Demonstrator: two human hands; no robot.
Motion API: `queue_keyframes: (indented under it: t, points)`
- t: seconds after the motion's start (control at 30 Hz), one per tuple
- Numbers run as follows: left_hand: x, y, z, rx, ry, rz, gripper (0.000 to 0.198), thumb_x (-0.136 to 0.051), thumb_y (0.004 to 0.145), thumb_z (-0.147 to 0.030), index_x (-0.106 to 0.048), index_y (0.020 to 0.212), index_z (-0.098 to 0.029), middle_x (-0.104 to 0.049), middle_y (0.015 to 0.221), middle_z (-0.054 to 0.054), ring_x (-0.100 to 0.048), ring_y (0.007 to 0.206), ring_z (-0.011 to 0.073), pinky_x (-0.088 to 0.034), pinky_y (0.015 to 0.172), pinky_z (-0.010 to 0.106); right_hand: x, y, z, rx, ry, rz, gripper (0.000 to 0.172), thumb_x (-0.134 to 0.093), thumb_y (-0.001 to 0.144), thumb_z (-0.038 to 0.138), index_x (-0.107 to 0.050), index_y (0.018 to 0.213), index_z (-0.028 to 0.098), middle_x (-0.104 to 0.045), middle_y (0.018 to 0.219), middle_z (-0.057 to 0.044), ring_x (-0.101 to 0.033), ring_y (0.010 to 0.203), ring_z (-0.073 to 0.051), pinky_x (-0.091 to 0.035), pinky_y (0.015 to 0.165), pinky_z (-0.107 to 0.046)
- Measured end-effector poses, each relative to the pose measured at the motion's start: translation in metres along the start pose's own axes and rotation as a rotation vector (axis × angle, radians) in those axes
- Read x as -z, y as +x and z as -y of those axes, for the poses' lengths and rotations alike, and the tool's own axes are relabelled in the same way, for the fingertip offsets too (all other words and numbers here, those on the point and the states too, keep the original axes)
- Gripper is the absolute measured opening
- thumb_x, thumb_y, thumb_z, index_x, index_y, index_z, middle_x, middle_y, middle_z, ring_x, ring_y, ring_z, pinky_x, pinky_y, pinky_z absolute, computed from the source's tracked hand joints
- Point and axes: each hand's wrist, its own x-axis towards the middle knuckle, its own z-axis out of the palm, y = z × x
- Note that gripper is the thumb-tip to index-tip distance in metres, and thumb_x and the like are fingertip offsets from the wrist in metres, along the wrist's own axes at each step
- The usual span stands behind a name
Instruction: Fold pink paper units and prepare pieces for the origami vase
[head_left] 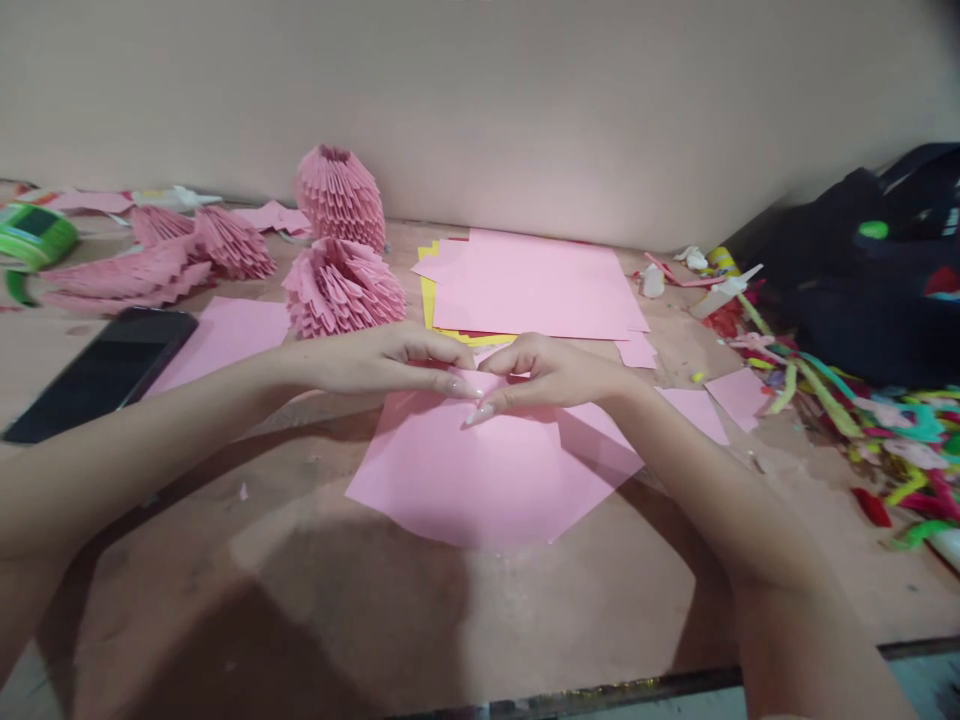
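Note:
A sheet of pink paper [480,470] is spread in front of me, its near edge curving toward me. My left hand [397,362] and my right hand [544,372] meet at its far part. Both are closed, thumbs and fingers pinching the paper, with the thumb tips almost touching. What the fingers press together is partly hidden behind them. Just beyond my left hand stands a folded-paper piece [341,290] made of many pink pleats. A taller rounded one [339,195] is behind it.
Pink sheets [540,285] lie stacked over yellow and red ones near the wall. At left are a phone [105,370], more pleated pink pieces [127,272] and a green container [36,235]. Pipe cleaners [825,395] and a dark bag [862,260] crowd the right side.

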Motion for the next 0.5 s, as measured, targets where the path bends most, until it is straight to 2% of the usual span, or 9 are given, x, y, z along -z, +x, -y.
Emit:
queue_keyframes:
  t: [0.1,0.2,0.3,0.43,0.5]
  points:
    - [0.0010,-0.0014,0.0002,0.015,-0.086,0.042,0.030,-0.069,0.106,-0.044,-0.086,0.105,-0.019,-0.082,0.102,0.006,-0.075,0.098,0.0180,-0.057,0.087,0.022,-0.0005,0.0007,0.0016,0.039,0.019,0.027,0.048,-0.081,0.094,0.060,-0.081,0.094,0.012,-0.049,0.068,0.006,-0.043,0.071,-0.011,-0.033,0.067,-0.028]
    - [0.0007,-0.0016,-0.0012,0.013,-0.094,0.020,0.028,-0.075,0.102,-0.043,-0.088,0.098,-0.019,-0.081,0.090,0.005,-0.072,0.083,0.0145,-0.054,0.076,0.019,-0.0014,0.0008,0.0004,0.042,0.037,0.051,0.050,-0.080,0.095,0.062,-0.080,0.093,0.012,-0.048,0.068,0.007,-0.041,0.070,-0.010,-0.031,0.065,-0.027]
    - [-0.0010,-0.0011,-0.0033,-0.012,-0.116,-0.015,0.025,-0.078,0.100,-0.042,-0.090,0.096,-0.021,-0.081,0.087,0.005,-0.071,0.078,0.0134,-0.052,0.072,0.018,-0.0021,0.0009,-0.0026,0.039,0.049,0.061,0.052,-0.080,0.095,0.064,-0.076,0.088,0.012,-0.041,0.065,0.009,-0.035,0.065,-0.008,-0.029,0.061,-0.026]
    - [-0.0030,-0.0019,-0.0055,-0.022,-0.047,-0.078,0.034,-0.077,0.101,-0.047,-0.090,0.088,-0.019,-0.073,0.073,0.004,-0.061,0.066,0.0114,-0.044,0.060,0.019,-0.0019,0.0020,-0.0063,0.080,0.071,0.047,0.053,-0.083,0.093,0.063,-0.068,0.075,0.015,-0.035,0.065,0.009,-0.033,0.064,-0.008,-0.029,0.062,-0.026]
    - [-0.0037,-0.0026,-0.0056,-0.017,-0.004,-0.089,0.036,-0.075,0.102,-0.049,-0.090,0.088,-0.019,-0.072,0.072,0.004,-0.059,0.066,0.0115,-0.043,0.059,0.019,-0.0009,0.0026,-0.0080,0.079,0.071,0.041,0.052,-0.083,0.093,0.061,-0.064,0.073,0.016,-0.036,0.066,0.009,-0.033,0.065,-0.008,-0.030,0.063,-0.026]
